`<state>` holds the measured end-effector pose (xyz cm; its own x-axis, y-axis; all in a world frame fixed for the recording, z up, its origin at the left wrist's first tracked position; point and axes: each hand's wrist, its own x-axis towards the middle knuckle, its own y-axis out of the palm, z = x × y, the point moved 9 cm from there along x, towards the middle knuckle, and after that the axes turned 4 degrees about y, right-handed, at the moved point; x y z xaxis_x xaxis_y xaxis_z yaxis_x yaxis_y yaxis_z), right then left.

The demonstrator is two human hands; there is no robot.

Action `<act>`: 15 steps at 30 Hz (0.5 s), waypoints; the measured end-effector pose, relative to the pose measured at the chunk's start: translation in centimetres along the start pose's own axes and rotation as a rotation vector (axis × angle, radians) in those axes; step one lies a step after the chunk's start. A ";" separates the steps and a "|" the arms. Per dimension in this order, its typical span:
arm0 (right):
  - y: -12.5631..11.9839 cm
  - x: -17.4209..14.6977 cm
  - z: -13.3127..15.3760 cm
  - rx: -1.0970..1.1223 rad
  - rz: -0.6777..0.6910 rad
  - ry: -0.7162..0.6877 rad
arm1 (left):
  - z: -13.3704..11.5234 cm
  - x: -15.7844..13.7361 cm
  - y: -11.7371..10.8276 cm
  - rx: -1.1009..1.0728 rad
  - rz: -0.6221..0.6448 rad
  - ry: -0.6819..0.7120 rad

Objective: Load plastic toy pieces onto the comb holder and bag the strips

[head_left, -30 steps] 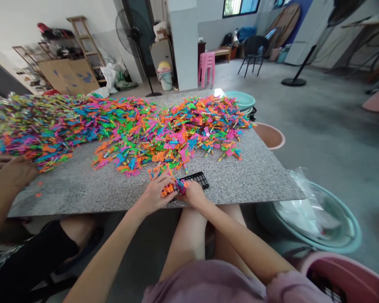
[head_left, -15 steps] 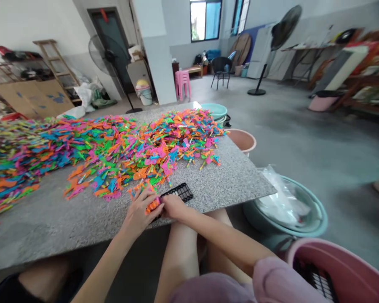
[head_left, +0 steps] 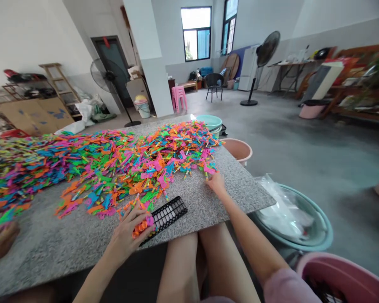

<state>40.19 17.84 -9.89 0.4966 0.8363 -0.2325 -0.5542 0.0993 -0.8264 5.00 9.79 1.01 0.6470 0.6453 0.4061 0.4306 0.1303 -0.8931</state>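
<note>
My left hand (head_left: pixel 129 227) is curled over a row of orange and pink plastic pieces (head_left: pixel 141 228) at the near end of a black grid tray (head_left: pixel 169 214). Its fingers hold the row; the palm side is hidden. White segments fill part of the tray, and its far end shows bare grid. Farther right, my right hand (head_left: pixel 216 184) is at the right edge of a big pile of small, bright plastic pieces (head_left: pixel 113 168). Its thumb and fingertips pinch a pink plastic piece (head_left: pixel 209 169) with a yellow tip beside it.
A co-worker's hand (head_left: pixel 1 242) is at the table's left, by the pile. Right of the stone table (head_left: pixel 240 198) stand a teal tub (head_left: pixel 328 231) holding clear plastic bags, a pink tub (head_left: pixel 344 263) and an orange-brown basin (head_left: pixel 240 149). A teal basin (head_left: pixel 210 122) stands behind.
My right hand has left the tray and moved right to the pile's edge. The left hand stays on the row of pieces. A co-worker's hand has come into view at left.
</note>
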 end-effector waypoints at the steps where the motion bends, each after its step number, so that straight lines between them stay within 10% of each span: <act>1: 0.2 -0.4 -0.9 -0.003 0.048 -0.019 | 0.0 -0.1 -0.1 -0.008 0.004 0.005; 8: -1.4 -2.3 0.3 -0.170 -0.136 -0.183 | -0.1 0.6 0.1 -0.038 0.017 0.036; 15: 1.6 -1.3 2.2 -0.014 0.358 -0.239 | 0.0 0.0 -0.1 -0.033 0.009 0.005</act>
<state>37.21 18.16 -9.73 0.1047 0.9181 -0.3822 -0.6534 -0.2262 -0.7224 4.90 9.78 1.12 0.6537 0.6429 0.3992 0.4455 0.0995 -0.8897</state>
